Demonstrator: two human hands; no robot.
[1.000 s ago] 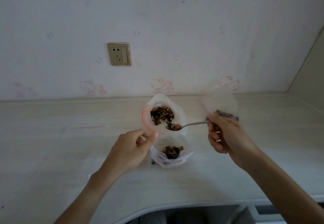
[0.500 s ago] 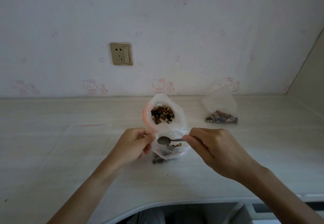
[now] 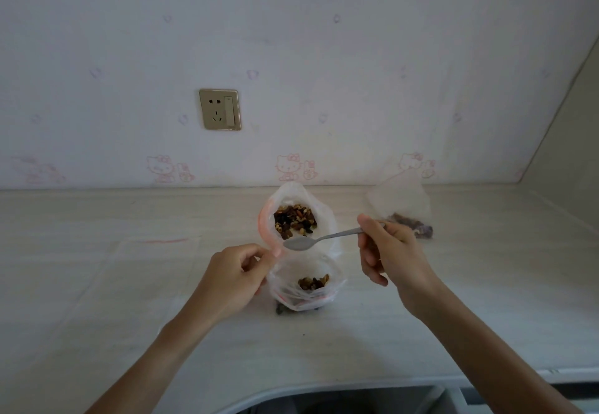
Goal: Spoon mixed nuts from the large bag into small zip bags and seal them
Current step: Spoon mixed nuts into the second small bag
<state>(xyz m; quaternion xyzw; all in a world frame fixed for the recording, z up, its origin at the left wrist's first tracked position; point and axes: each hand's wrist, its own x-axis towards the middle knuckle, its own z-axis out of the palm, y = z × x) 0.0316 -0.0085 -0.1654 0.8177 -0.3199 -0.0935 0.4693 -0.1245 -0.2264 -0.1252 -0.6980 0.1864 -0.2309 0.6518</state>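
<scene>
Large bag (image 3: 325,219) of nuts gapes; small zip bag (image 3: 285,279), pinched by left fingers (image 3: 259,259), holds few; right fingers (image 3: 368,224) grip empty spoon (image 3: 303,243).

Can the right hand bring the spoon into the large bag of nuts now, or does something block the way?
Probably yes. The right hand holds the empty spoon at the mouth of the large bag, which stands open. The left hand holds the bags' edges aside, and nothing covers the nuts.
</scene>
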